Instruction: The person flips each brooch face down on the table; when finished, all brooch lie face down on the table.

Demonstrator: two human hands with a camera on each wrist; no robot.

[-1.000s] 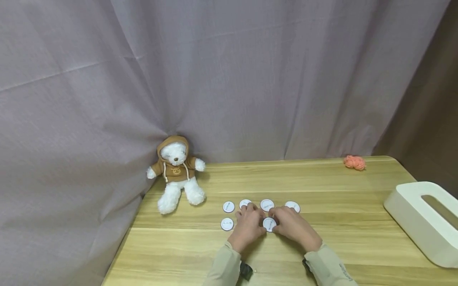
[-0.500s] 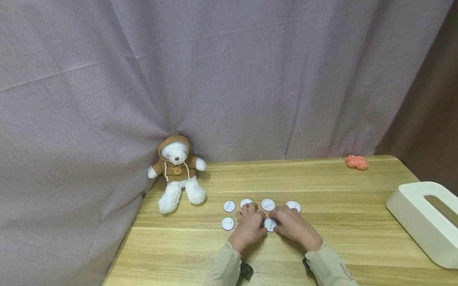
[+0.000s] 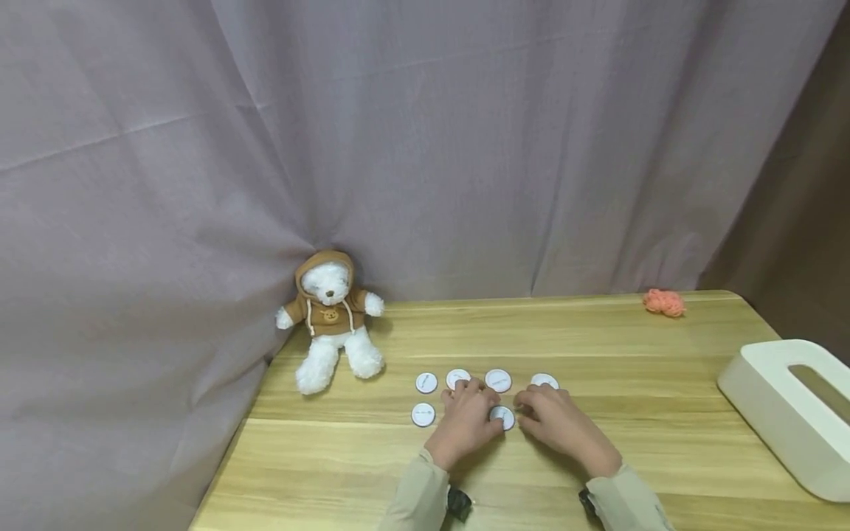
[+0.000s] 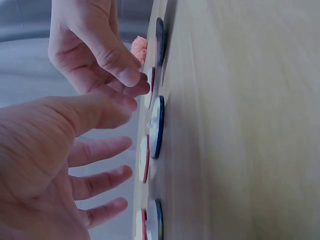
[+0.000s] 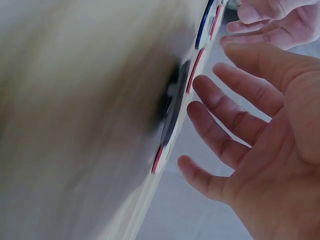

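Several round white badge-like discs with small dark writing lie in two rows on the table. In the head view, my left hand (image 3: 467,417) is over the front row, its thumb overlapping the left part of one front disc (image 3: 506,417). Its fingers are spread and hold nothing in the left wrist view, close to a blue-rimmed disc (image 4: 157,127). To the right, my right hand (image 3: 559,422) hovers with relaxed fingers, apart from that front disc and just in front of a back-row disc (image 3: 544,380). A dark-edged disc (image 5: 176,105) lies near its fingertips in the right wrist view.
A white plush bear (image 3: 330,317) in a brown hoodie sits at the table's back left. Coral yarn (image 3: 664,302) lies at the back right. A white box (image 3: 764,402) with a slotted top stands at the right edge. A grey curtain (image 3: 465,147) hangs behind.
My right hand has moved to the right, off the front disc it was touching. My left thumb has shifted right over that disc. The discs look almost unmoved.
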